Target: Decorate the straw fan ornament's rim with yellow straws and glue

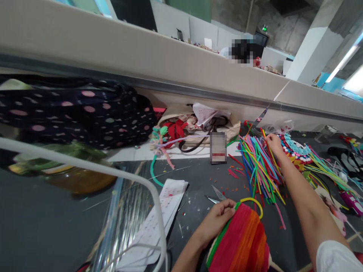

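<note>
Pipe-cleaner weave (241, 241) sits near, pinched at its top edge by your left hand (218, 219); your right hand (273, 143) reaches far, fingertips closing on loose pipe cleaners (259, 166).

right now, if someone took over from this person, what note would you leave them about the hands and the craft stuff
Left hand grips the top edge of a red-orange fuzzy pad made of packed pipe cleaners, with a green edge and a yellow loop.
Right hand reaches out, fingertips on the pile of loose coloured pipe cleaners; no strand visibly lifted.
Scissors lie open on the grey table, just beyond the left hand.
Done: red and orange bands are packed.
Left: cannot tell how many more strands it needs.
</note>
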Demonstrator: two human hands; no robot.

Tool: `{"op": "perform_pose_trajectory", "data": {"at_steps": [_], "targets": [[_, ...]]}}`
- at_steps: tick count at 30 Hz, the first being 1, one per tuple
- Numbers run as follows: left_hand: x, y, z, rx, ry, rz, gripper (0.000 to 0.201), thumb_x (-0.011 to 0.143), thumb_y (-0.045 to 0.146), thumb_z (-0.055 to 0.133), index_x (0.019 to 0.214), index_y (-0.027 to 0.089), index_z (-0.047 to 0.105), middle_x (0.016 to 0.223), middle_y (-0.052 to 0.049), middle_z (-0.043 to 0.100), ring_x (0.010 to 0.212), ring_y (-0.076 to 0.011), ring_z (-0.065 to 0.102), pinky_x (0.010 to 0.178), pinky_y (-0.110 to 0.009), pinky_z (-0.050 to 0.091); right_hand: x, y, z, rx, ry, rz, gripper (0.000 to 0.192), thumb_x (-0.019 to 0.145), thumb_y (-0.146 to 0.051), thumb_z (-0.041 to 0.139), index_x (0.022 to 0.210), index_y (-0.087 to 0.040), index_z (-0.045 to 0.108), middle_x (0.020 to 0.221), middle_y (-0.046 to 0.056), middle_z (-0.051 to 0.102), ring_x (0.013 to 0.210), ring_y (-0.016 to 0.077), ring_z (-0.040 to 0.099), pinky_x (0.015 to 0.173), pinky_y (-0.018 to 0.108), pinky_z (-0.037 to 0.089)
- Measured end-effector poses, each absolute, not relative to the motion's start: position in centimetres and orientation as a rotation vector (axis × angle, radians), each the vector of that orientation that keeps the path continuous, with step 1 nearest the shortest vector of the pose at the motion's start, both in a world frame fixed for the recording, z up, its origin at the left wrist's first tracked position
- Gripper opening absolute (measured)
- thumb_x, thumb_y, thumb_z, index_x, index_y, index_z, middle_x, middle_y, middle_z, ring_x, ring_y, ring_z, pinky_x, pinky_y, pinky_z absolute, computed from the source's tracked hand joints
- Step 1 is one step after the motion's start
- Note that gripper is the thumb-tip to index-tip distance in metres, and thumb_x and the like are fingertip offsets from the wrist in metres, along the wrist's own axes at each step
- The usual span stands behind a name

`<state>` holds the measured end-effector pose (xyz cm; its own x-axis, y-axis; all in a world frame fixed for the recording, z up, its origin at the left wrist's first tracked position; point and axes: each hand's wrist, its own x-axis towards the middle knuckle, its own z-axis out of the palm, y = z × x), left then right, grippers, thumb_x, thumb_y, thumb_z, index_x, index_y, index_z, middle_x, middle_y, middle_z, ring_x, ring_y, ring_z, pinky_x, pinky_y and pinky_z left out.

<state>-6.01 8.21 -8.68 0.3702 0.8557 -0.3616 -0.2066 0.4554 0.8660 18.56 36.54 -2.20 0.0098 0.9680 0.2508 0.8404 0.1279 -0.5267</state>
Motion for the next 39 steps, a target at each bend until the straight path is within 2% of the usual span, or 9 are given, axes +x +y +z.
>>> {"op": "perform_pose_trajectory", "data": {"at_steps": [4,11,16,20,22,25,28,31,39], "targets": [[-5.8,8.0,-8.4,0.845,0.953,0.804,0.035,0.071,0.047,0.068,0.082,0.015,0.059,0.058,0.004,0.054,0.050,-0.0084,0.041,0.048,-0.020,0.025,19.2,36.2,0.0,-1.594,-1.868,0.338,0.024,0.086,-0.026,0.040,0.091,-0.016,0.061,0.074,0.003,0.070,0.056,0.0139,0.062,0.052,0.023,0.048],[-6.0,7.8,-8.0,0.855,0.944,0.797,0.036,0.072,0.049,0.067,0.084,0.016,0.058,0.061,0.004,0.054,0.050,-0.0082,0.042,0.049,-0.020,0.026,19.0,36.2,1.4,-1.553,-1.921,0.222,0.010,0.076,-0.021,0.051,0.075,-0.018,0.060,0.069,0.002,0.064,0.066,0.0171,0.060,0.063,0.027,0.048],[-6.1,7.8,-8.0,0.873,0.956,0.789,0.036,0.073,0.049,0.067,0.085,0.016,0.058,0.057,0.006,0.051,0.046,-0.0074,0.037,0.047,-0.020,0.023,18.7,35.4,0.4,-1.670,-1.997,0.244,0.024,0.088,-0.022,0.038,0.097,-0.017,0.060,0.074,0.002,0.066,0.060,0.0154,0.060,0.060,0.025,0.047],[-6.0,7.9,-8.1,0.869,0.964,0.797,0.036,0.072,0.048,0.068,0.084,0.016,0.059,0.062,0.004,0.056,0.051,-0.0088,0.043,0.050,-0.020,0.028,18.4,32.9,-2.0,-1.846,-2.107,0.263,0.014,0.086,-0.024,0.052,0.090,-0.016,0.063,0.084,0.007,0.069,0.079,0.0195,0.064,0.072,0.027,0.047],[-6.1,7.9,-8.2,0.872,0.961,0.790,0.036,0.073,0.049,0.068,0.086,0.016,0.060,0.066,0.002,0.059,0.054,-0.0100,0.047,0.052,-0.020,0.031,17.6,31.0,-3.5,-1.932,-2.142,0.247,0.017,0.082,-0.023,0.059,0.096,-0.013,0.064,0.094,0.013,0.069,0.090,0.0242,0.063,0.079,0.030,0.045],[-6.2,8.1,-8.3,0.897,0.973,0.784,0.038,0.074,0.050,0.067,0.088,0.015,0.062,0.070,0.000,0.062,0.059,-0.0121,0.051,0.056,-0.022,0.036,15.4,27.8,-5.5,-1.952,-2.185,0.172,0.028,0.086,-0.014,0.050,0.111,-0.010,0.059,0.113,0.020,0.063,0.109,0.0279,0.056,0.091,0.035,0.040],[-6.2,8.2,-8.4,0.906,0.963,0.787,0.037,0.073,0.049,0.068,0.088,0.016,0.064,0.074,-0.001,0.065,0.064,-0.0142,0.054,0.061,-0.023,0.039,12.6,25.3,-7.0,-1.866,-2.268,0.131,0.034,0.089,-0.010,0.040,0.119,-0.014,0.057,0.121,0.016,0.059,0.116,0.0256,0.050,0.096,0.035,0.037],[-6.1,8.3,-8.7,0.870,0.966,0.781,0.037,0.071,0.049,0.070,0.088,0.017,0.065,0.074,-0.001,0.065,0.064,-0.0143,0.054,0.061,-0.023,0.039,10.6,24.2,-7.7,-1.800,-2.322,0.113,0.040,0.088,-0.005,0.039,0.124,-0.014,0.054,0.130,0.016,0.053,0.122,0.0256,0.045,0.100,0.036,0.034],[-6.3,8.3,-8.9,0.864,1.003,0.778,0.040,0.070,0.051,0.071,0.089,0.016,0.066,0.071,0.001,0.061,0.061,-0.0124,0.051,0.058,-0.022,0.037,14.0,27.1,-6.7,-1.870,-2.153,0.120,0.036,0.089,-0.007,0.036,0.113,-0.015,0.063,0.106,0.013,0.066,0.101,0.0246,0.059,0.087,0.032,0.041]]}}
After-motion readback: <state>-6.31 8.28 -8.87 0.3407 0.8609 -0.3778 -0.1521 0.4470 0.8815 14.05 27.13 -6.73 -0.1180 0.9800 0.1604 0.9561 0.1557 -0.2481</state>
